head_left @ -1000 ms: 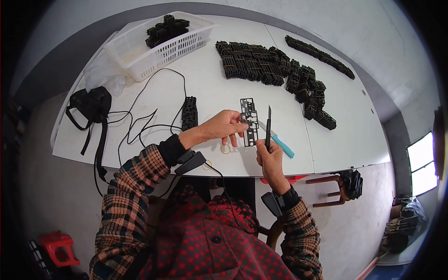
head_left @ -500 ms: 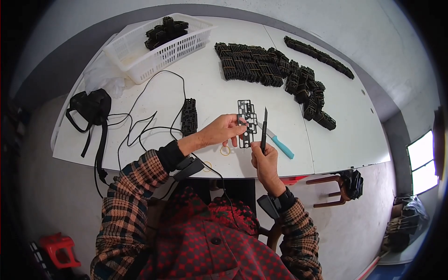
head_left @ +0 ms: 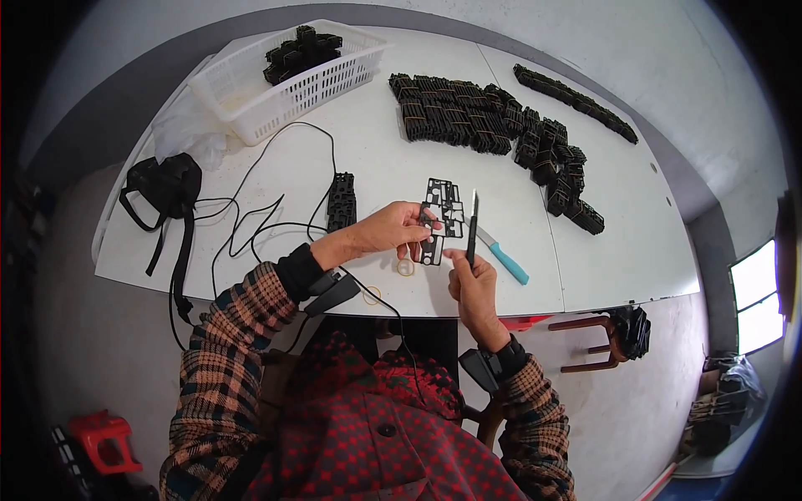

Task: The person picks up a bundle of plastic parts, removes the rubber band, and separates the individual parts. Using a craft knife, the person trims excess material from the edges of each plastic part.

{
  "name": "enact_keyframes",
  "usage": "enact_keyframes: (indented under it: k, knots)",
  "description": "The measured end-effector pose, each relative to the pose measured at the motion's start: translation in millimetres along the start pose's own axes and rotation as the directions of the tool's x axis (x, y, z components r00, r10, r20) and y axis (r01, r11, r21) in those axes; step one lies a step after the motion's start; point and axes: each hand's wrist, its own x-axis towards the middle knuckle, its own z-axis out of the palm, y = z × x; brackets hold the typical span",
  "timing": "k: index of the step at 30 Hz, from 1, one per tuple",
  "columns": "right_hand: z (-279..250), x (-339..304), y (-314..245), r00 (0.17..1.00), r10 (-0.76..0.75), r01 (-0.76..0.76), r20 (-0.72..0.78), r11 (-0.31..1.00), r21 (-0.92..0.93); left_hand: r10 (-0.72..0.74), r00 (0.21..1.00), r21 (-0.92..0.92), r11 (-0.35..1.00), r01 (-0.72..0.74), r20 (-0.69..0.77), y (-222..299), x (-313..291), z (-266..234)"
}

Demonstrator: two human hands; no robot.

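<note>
My left hand (head_left: 398, 227) pinches a thin black plastic frame (head_left: 452, 219) full of cut-outs, held above the white table. In my right hand (head_left: 474, 290) is a slim knife with a black handle (head_left: 472, 238), its pale blade pointing up and away from me. My right index finger reaches toward the frame's lower edge; I cannot tell whether it touches. Behind that hand a second knife with a turquoise handle (head_left: 509, 264) lies on the table. A stack of black frames (head_left: 341, 203) rests beyond my left wrist, and a yellow rubber band (head_left: 405, 266) lies below my left hand.
A white plastic basket (head_left: 313, 90) with black bundles stands far left. Banded black stacks (head_left: 451, 113) fill the far middle and right. Black cables (head_left: 251, 219) trail across the left side beside a black strapped bag (head_left: 163, 188). A wooden stool (head_left: 614, 338) stands right of the table.
The black frame has tilted slightly in my left hand. My right hand keeps the knife, its blade turned a little so it looks brighter. The view has shifted slightly.
</note>
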Motion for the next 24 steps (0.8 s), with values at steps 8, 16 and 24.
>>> enact_keyframes:
  k: [8, 16, 24]
  knots:
    - [-3.5, 8.6, -22.7, 0.997, -0.075, 0.076, -0.016, 0.995, 0.064, -0.048, 0.982, 0.051, 0.998, 0.039, 0.181, 4.7, -2.6, 0.2]
    - [-8.2, 16.7, -31.9, 0.997, -0.059, 0.061, -0.051, 0.998, 0.036, -0.177, 0.946, 0.168, 0.976, 0.135, 0.271, 0.1, -3.0, 0.6]
    - [-15.0, 20.1, -19.1, 0.999, 0.024, -0.025, -0.043, 1.0, -0.006, -0.11, 0.938, 0.204, 0.978, 0.044, 0.328, -9.6, -1.7, 2.5]
